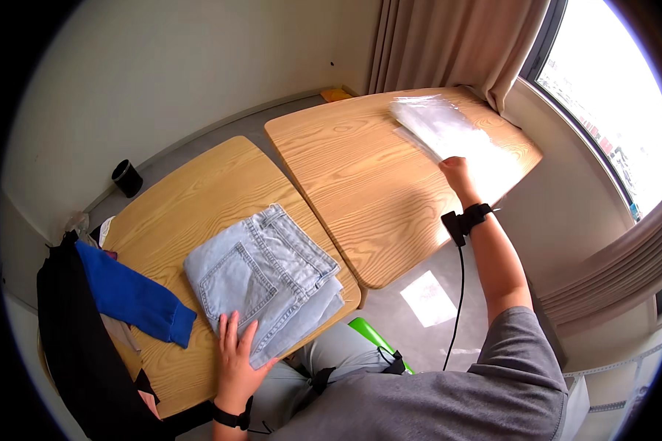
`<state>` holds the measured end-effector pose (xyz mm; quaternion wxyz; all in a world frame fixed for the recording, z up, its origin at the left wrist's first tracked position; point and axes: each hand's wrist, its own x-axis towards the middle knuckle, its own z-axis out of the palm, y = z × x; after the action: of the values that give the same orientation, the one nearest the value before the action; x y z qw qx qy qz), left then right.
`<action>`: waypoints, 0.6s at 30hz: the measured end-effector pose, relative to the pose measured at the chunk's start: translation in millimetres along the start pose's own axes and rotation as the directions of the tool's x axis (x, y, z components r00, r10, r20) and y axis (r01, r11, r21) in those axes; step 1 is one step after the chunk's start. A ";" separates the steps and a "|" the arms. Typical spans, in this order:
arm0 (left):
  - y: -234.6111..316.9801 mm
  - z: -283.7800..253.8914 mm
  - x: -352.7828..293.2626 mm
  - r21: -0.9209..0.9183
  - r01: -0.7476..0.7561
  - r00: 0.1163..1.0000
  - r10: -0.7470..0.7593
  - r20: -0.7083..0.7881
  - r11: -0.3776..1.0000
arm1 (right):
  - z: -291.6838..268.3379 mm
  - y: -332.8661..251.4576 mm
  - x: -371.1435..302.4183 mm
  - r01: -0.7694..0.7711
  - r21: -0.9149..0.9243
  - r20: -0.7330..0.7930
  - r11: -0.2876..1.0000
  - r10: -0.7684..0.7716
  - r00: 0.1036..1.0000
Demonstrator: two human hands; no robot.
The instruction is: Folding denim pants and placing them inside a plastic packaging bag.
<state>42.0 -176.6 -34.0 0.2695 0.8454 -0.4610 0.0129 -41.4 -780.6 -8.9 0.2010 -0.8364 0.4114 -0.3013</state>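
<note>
A folded pair of light blue jeans (235,283) lies on the near wooden table, its back pocket and waistband facing up. My left hand (239,367) rests on the jeans' near edge, fingers spread. My right arm reaches out to the far table, where a stack of clear plastic bags (430,121) lies in bright glare. At the near corner of that stack, my right hand (457,173) is closed on a plastic bag; the fingertips are partly hidden, and I cannot make out how many layers they pinch.
Black clothing (81,338) and a blue sleeve (136,294) cover the near table's left side. A narrow gap separates it from the far table (346,169). A dark bin (127,178) stands by the wall. From my right wrist strap hangs a black cable (460,301).
</note>
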 end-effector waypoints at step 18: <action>5.1 -4.3 3.2 0.034 0.045 0.999 -0.046 0.024 0.998 | -15.1 78.9 45.1 -0.071 -0.629 0.027 0.774 0.114 0.993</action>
<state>40.8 -179.2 -27.3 0.2500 0.8602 -0.4445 0.0037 -74.6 -864.2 -28.6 -0.0610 -0.8435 0.5220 -0.1103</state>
